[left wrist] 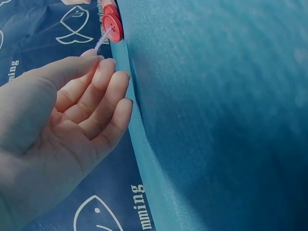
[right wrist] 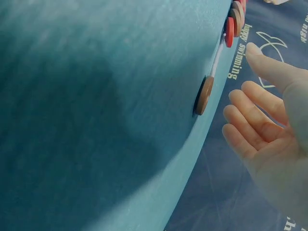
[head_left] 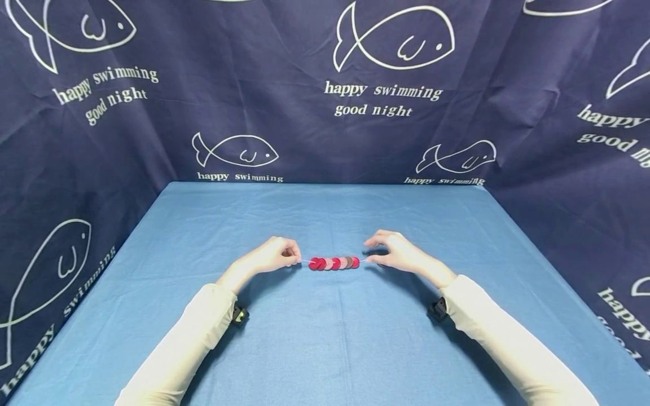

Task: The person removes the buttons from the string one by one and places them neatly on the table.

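A row of red, pink and brown buttons [head_left: 335, 263] lies overlapping along a pale string, in the middle of the blue cloth. My left hand [head_left: 274, 255] pinches the left end of the string [left wrist: 103, 39] between thumb and index finger, beside a red button [left wrist: 113, 27]. At the row's other side, my right hand [head_left: 398, 254] has its fingers apart and holds nothing. Close to that hand, a single brown button [right wrist: 205, 96] lies on the cloth at the string's right end, separated from the row. The head view mostly hides it behind the right hand.
A blue cloth [head_left: 335, 332] covers the table. Behind and at both sides hangs a dark blue curtain [head_left: 304, 73] printed with white fish and lettering. Dark wrist devices [head_left: 240, 314] sit at both sleeve cuffs.
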{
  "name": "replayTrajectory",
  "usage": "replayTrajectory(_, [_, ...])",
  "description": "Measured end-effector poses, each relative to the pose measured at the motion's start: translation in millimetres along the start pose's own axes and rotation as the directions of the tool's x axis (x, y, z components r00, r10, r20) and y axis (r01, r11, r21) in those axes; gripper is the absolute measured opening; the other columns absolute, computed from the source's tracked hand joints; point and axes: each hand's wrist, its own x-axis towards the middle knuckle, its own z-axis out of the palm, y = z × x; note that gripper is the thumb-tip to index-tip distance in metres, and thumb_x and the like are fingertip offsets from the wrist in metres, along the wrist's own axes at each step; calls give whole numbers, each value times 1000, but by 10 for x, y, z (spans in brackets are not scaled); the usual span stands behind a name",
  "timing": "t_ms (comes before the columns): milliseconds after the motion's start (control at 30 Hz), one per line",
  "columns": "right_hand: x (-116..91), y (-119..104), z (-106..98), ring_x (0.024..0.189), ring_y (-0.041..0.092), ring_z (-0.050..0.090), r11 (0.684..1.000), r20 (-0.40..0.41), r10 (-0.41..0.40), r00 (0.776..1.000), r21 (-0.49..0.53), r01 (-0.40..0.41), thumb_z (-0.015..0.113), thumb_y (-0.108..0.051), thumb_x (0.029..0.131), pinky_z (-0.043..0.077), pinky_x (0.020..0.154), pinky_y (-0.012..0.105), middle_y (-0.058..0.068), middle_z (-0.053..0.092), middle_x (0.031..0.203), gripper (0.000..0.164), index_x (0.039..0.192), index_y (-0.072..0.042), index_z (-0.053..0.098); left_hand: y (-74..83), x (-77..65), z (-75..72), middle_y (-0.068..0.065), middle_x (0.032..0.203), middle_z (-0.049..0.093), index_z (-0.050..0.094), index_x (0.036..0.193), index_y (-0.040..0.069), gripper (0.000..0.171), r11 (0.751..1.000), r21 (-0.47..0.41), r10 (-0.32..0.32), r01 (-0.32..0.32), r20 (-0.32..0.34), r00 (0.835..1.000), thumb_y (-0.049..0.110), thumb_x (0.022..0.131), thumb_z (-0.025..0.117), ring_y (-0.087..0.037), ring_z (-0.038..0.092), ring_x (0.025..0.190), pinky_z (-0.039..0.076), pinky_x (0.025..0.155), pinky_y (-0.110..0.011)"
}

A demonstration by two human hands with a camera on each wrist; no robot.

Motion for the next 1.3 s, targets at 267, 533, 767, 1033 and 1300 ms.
replayTrajectory(267, [56, -37, 50, 93, 26, 62, 1000, 15, -23, 1000, 6, 23, 72, -16, 80, 49, 82, 44, 13, 65, 98, 33, 107, 2, 66, 7, -13, 1, -3, 74, 68, 65, 83, 7, 7, 1000, -7, -21, 21, 8, 1000, 12, 88, 63, -8, 60, 62, 48, 61, -19])
replayTrajectory(533, [124, -97, 73, 96, 25, 61, 1000, 52, 1, 999, 19, -2, 72, -19, 81, 49, 84, 43, 12, 64, 101, 34, 108, 0, 66, 9, -9, 11, -3, 75, 69, 65, 84, 7, 6, 1000, -13, -26, 26, 14, 1000, 11, 88, 63, -6, 60, 63, 48, 61, -19])
replayTrajectory(767, [173, -109, 118, 98, 25, 61, 1000, 69, 0, 998, 13, -1, 72, -20, 81, 48, 86, 42, 12, 64, 102, 35, 110, 0, 66, 10, -13, 4, -3, 74, 69, 65, 84, 7, 6, 999, -20, -25, 25, 19, 1000, 11, 88, 62, -7, 60, 63, 48, 61, -19])
replayTrajectory(1033, [198, -126, 141, 97, 25, 61, 1000, 65, -19, 998, 22, 18, 74, -20, 80, 48, 86, 43, 11, 65, 101, 35, 108, 0, 66, 26, -5, -6, -3, 73, 68, 65, 84, 7, 7, 1000, -7, -24, 24, 23, 999, 12, 88, 62, -9, 60, 63, 48, 61, -19])
replayTrajectory(1300, [217, -125, 187, 94, 22, 61, 999, 58, -39, 998, 31, 37, 77, -21, 76, 48, 85, 39, 8, 65, 97, 35, 103, -1, 68, -1, -5, 8, -2, 73, 68, 65, 84, 8, 7, 999, -12, -30, 30, 25, 999, 12, 88, 62, -9, 60, 62, 48, 62, -19])
